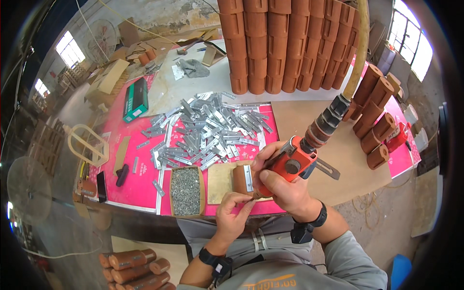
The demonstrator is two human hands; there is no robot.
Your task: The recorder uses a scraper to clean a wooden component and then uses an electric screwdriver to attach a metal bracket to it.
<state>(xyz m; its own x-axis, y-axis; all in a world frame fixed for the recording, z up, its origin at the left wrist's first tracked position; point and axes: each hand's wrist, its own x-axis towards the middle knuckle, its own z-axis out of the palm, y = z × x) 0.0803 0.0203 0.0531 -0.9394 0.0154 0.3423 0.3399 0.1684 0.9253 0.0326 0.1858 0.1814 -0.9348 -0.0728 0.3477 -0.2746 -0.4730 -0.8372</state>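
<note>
My right hand (287,186) is wrapped around an orange-red air screwdriver (296,162), which lies tilted across it with a hose running up from its back end. My left hand (233,212) pinches thumb and fingers together at the tool's tip; whatever is between them is too small to make out. Just beyond the fingertips, a brown cylinder (239,180) rests on a wooden board (220,182). A metal strip (248,178) with holes lies along the cylinder, partly covered by my right hand. Left of the board stands a cardboard box (204,195) full of small screws (186,191).
Loose metal strips (208,128) are heaped on the pink table cover (121,176). Stacked brown cylinders (285,48) rise at the back; more cylinders (377,135) stand at right. A green box (136,99) and a phone (101,186) lie left. The thick hose (360,53) hangs from above.
</note>
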